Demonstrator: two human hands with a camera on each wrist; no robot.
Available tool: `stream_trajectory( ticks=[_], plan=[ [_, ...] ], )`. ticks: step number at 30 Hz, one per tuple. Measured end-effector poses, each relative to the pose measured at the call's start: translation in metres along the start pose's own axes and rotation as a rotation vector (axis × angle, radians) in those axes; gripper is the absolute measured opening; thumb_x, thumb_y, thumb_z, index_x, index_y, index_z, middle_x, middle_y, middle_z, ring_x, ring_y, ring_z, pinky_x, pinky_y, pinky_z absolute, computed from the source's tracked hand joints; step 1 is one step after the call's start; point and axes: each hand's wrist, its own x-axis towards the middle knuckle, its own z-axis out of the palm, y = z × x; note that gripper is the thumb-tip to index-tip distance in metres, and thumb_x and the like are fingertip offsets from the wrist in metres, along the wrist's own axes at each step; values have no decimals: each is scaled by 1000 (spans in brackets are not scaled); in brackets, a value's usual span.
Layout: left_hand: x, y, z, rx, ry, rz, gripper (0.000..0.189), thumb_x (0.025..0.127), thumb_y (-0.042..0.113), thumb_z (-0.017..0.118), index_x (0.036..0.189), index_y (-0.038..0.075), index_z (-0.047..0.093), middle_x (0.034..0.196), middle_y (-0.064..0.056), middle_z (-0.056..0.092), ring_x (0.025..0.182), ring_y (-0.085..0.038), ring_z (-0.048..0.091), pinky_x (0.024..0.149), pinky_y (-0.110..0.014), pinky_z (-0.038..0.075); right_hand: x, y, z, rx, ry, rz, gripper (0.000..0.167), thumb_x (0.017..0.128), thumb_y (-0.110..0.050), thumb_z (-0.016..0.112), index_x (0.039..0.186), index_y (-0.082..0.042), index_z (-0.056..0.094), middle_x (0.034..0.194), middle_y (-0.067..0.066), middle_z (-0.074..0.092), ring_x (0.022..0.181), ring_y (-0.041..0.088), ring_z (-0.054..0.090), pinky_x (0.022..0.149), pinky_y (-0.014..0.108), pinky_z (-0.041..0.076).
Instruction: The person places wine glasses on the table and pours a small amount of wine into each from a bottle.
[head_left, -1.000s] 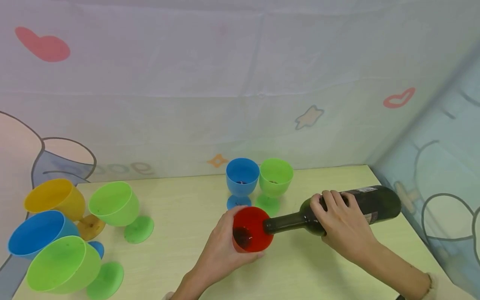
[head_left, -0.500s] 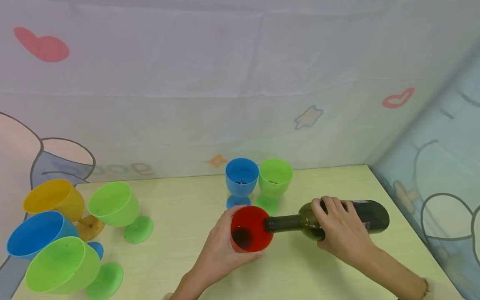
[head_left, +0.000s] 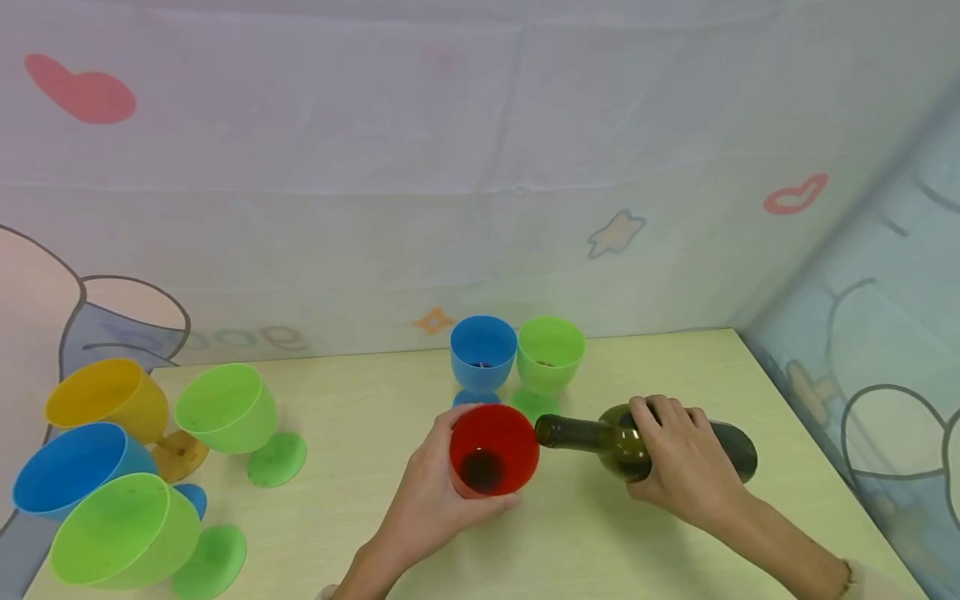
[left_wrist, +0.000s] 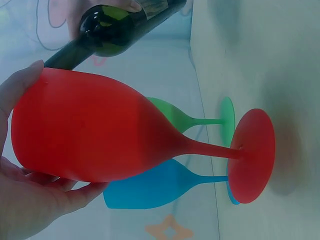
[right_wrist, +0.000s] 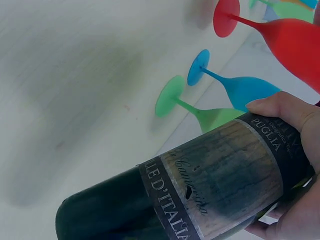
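Red cup (head_left: 498,442) — gripped in left hand's (head_left: 438,492) fingers, dark at the bottom, likely poured. Bottle (head_left: 624,443) — gripped by right hand's (head_left: 688,467) fingers, mouth near rim. Beyond left fingers: blue cup (head_left: 483,354), green cup (head_left: 551,357), apparently done. Left of them: yellow cup (head_left: 112,400), second blue cup (head_left: 86,467), two more green cups (head_left: 127,533), seemingly unfilled.

Before me lies a pale, faintly grained table (head_left: 337,517). On its left part (my own left) stand a yellow goblet (head_left: 108,400), a blue goblet (head_left: 82,468) nearer me, a lime-green goblet (head_left: 126,533) nearest of all, and, to the right of the yellow one, a second green goblet (head_left: 228,410). Near the far edge, a rear blue goblet (head_left: 483,357) and a rear green goblet (head_left: 551,357) stand upright, side by side.
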Motion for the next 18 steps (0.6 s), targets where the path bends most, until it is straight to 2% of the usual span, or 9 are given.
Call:
stream_trajectory(
  ticks=[5,12,18],
  plan=[
    [-1,-2,-5,-5,37,-14,84,60,18,85,130,15,37,120,4,51,109,-19,48,77,-40,51,0,7,-2,97,10,88,72,48,-19,82,106,3,46,97,21,52,89,35,51,73,52,40],
    [-2,-7,-13,3,76,-43,84,59,18,86,129,15,39,119,3,52,108,-21,48,78,-42,50,-3,18,-1,277,73,226,74,50,-16,82,108,7,44,93,20,53,80,33,51,68,52,40],
    [-3,-13,-20,-8,100,-55,84,59,20,87,129,18,39,119,6,52,108,-20,48,78,-42,49,-6,28,0,384,110,287,72,53,-11,83,109,8,42,95,20,51,81,34,51,66,51,43]
  ],
)
